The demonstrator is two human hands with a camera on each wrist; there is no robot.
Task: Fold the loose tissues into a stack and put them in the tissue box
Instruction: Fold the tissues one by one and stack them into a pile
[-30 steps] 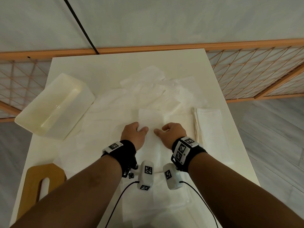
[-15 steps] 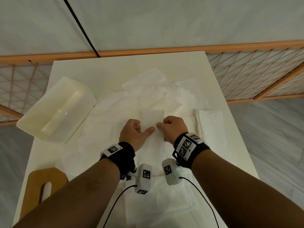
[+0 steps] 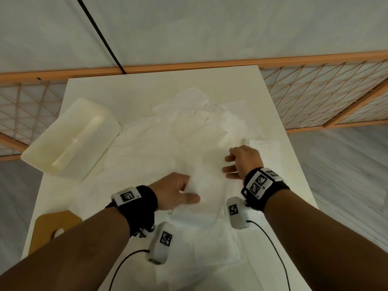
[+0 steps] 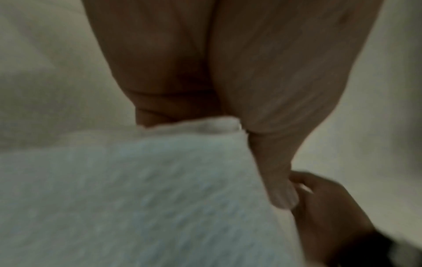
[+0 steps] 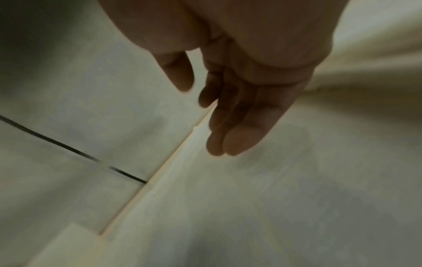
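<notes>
Several loose white tissues [image 3: 189, 122] lie spread over the middle of the white table [image 3: 147, 89]. My left hand [image 3: 189, 192] pinches one folded tissue [image 3: 206, 181] near the table's centre; the left wrist view shows the thumb and fingers of that left hand [image 4: 228, 130] closed on the tissue's [image 4: 160, 180] edge. My right hand [image 3: 231, 164] hovers to the right of it with loosely spread fingers, and the right hand [image 5: 205, 108] holds nothing. A stack of folded tissues [image 3: 266, 148] lies just beyond the right hand. The cream tissue box [image 3: 71, 137] stands open at the left.
A wooden lid [image 3: 54, 225] with a slot lies at the table's near left corner. A wooden lattice rail [image 3: 315, 97] runs behind and to the right of the table. Cables trail from both wrist cameras over the tissues near me.
My right hand let go of the tissue and moved right toward the folded stack. My left hand kept the tissue and drew it a little nearer to me.
</notes>
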